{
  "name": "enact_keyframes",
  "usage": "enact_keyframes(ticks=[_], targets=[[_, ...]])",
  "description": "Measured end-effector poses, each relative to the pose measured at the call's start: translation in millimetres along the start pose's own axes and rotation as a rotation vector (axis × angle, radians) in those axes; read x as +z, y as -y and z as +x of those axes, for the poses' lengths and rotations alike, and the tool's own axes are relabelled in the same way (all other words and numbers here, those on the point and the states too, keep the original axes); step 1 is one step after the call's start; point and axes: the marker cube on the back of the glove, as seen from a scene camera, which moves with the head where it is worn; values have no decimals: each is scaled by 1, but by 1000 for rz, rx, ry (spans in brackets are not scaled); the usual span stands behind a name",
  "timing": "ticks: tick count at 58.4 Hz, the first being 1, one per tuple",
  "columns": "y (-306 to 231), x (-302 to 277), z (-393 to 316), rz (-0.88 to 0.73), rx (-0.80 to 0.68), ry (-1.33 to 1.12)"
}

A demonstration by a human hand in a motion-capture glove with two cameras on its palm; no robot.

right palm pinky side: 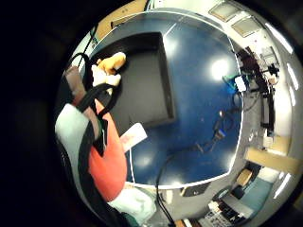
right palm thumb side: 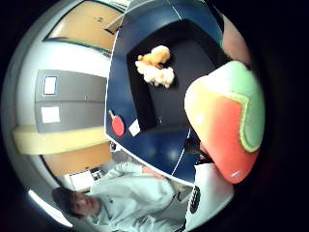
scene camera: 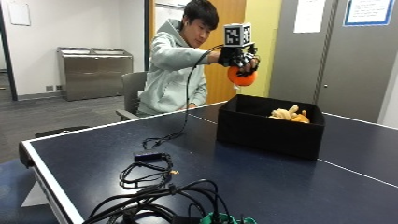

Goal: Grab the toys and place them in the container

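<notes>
Here, scene: we see a person seated at a dark blue table [scene camera: 261, 186], the gloved right hand [scene camera: 239, 58] raised above a black container [scene camera: 270, 126].
Hand: its fingers are curled round an orange toy [scene camera: 241, 77], which it holds in the air.
Toy held: soft and rounded, orange with a pale green patch; in the thumb side palm view it sits right against the palm.
Where it is: above the container's near edge, not yet inside and touching nothing but the hand.
Already inside: we make out a yellow-orange plush toy [right palm thumb side: 154, 55] and a cream plush toy [right palm thumb side: 157, 75], lying side by side and touching, near one wall of the container.
Progress: we judge two toys done and a third on its way.
What is left: we think the hand needs to lower and release the orange toy.
Other toys: we see none lying on the table.
Also on the table: a red paddle [right palm thumb side: 117, 124], a white card [right palm thumb side: 134, 127] and loose black cables [scene camera: 152, 186].
</notes>
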Motion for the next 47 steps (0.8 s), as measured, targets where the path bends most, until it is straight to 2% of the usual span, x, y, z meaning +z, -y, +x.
enact_keyframes(ticks=[3,7,11,18,24,34,47], targets=[[29,6,1,60,130,-13],[66,17,12,120,184,-37],[90,28,9,143,200,-18],[109,52,-42,145,197,82],[129,74,-46,134,225,74],[139,110,-35,-10,287,104],[117,109,-48,66,236,80]])
